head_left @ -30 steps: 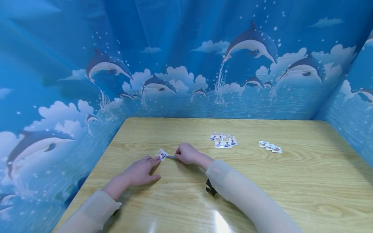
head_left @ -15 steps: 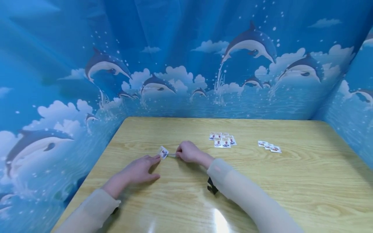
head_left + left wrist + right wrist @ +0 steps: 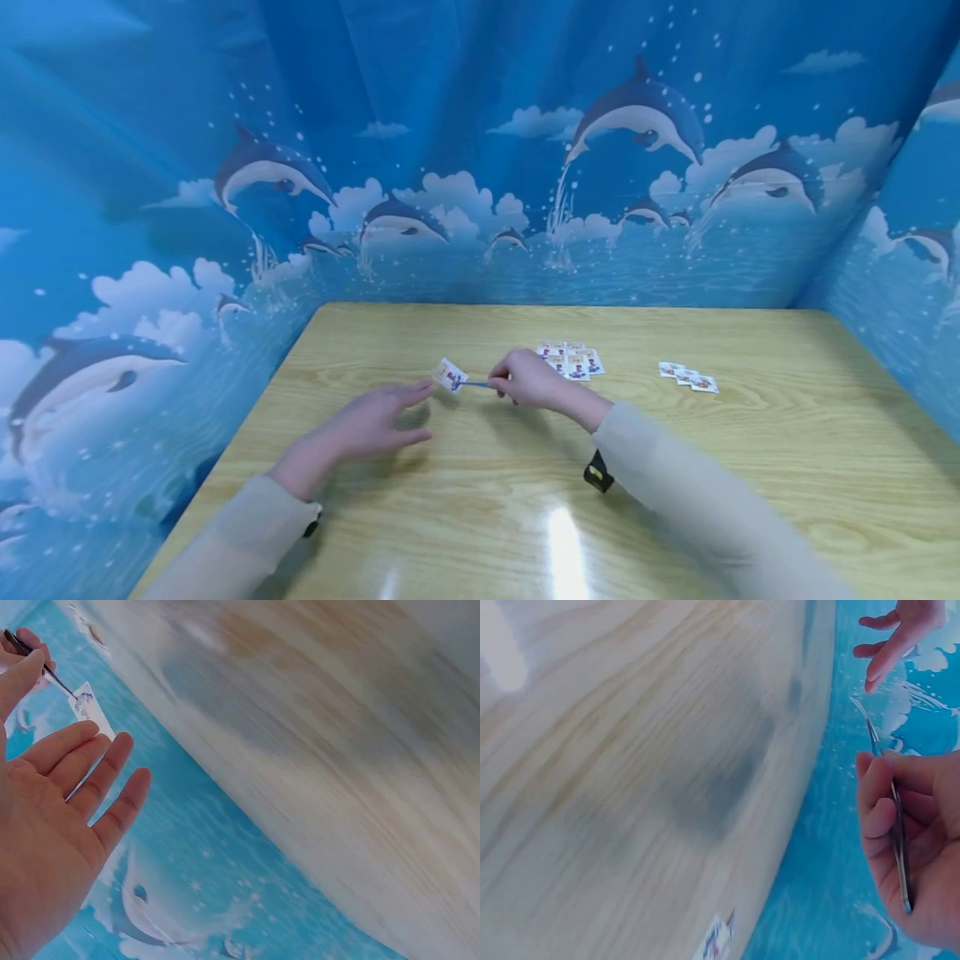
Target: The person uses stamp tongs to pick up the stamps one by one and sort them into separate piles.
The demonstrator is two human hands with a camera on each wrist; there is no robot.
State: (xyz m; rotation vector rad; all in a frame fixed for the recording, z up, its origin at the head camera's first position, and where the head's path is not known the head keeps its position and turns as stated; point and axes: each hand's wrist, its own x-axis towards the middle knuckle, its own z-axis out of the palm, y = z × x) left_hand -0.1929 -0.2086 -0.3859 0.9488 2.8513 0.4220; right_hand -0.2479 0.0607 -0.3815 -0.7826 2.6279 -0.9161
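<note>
My right hand (image 3: 531, 379) pinches a pair of metal tweezers (image 3: 899, 840) between thumb and fingers. The tips of the tweezers meet a small white card (image 3: 451, 376) with a coloured printed picture, tilted up over the table. Fingers spread and fairly straight, my left hand (image 3: 371, 423) hovers to the left of the card, palm showing in the left wrist view. Its fingertips overlap the lower edge of the card (image 3: 88, 707) there. In the right wrist view the left hand (image 3: 909, 628) appears beyond the tweezer tips.
On the wooden table (image 3: 420, 517), several similar cards (image 3: 577, 364) lie grouped just behind my right hand, which partly hides them. Farther right, a short overlapping row of cards (image 3: 686, 377) lies flat. A dolphin-print backdrop (image 3: 450, 150) rises behind the table.
The tweezers and card have moved right and away from me, up off the table. My left fingertips, earlier touching the card on the table, have lifted and followed to the right.
</note>
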